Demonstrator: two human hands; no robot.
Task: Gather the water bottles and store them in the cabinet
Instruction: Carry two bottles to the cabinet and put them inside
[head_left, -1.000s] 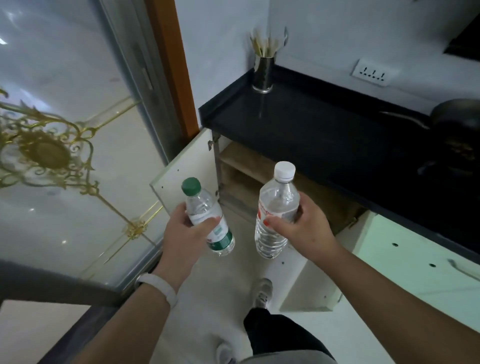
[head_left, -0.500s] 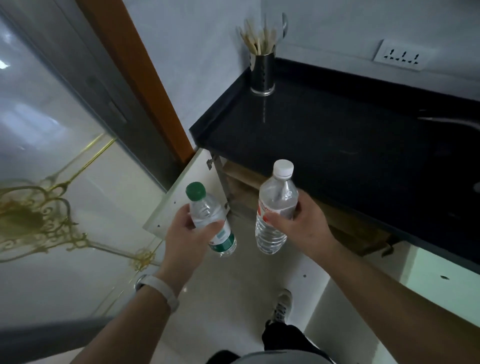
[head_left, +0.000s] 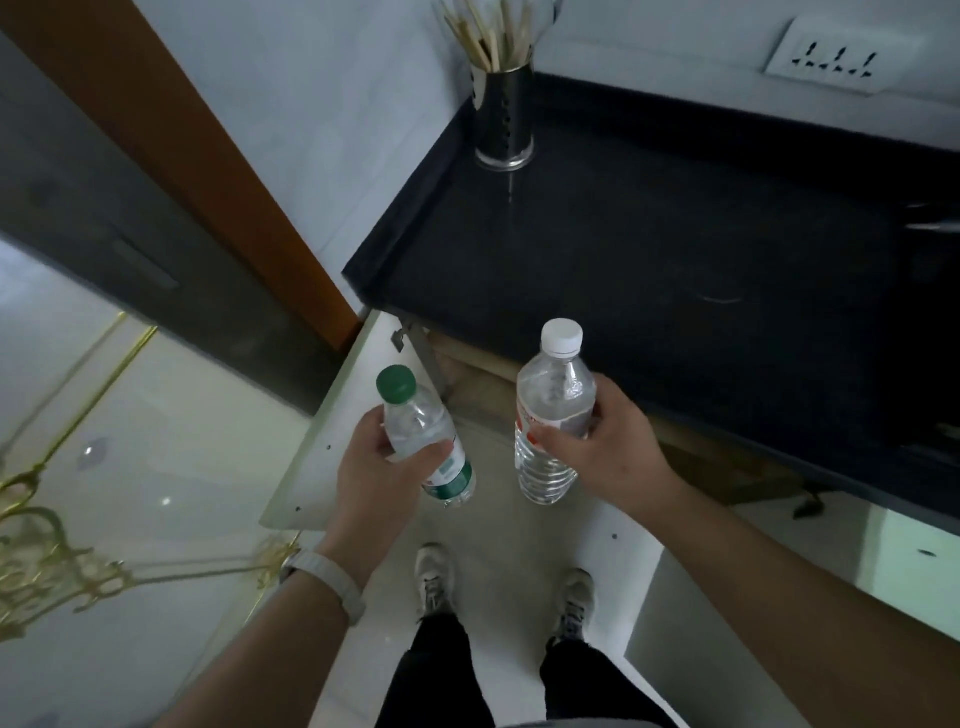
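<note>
Both bottles brought nearer the open cabinet (head_left: 483, 384), green-cap bottle (head_left: 423, 436) clamped in left hand (head_left: 376, 478), white-cap bottle (head_left: 553, 410) in right hand (head_left: 605, 457), held below counter (head_left: 675, 249) edge, shelf inside prob. wood.

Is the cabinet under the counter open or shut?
Open. The left cabinet door is swung out, and the wooden interior shows under the black counter.

A black countertop (head_left: 649, 249) in front of me, a metal holder (head_left: 503, 122) with chopsticks (head_left: 485, 34) in its corner, a white wall socket (head_left: 840, 56) above, my grey shoes (head_left: 435, 579) on pale floor (head_left: 514, 540).
</note>
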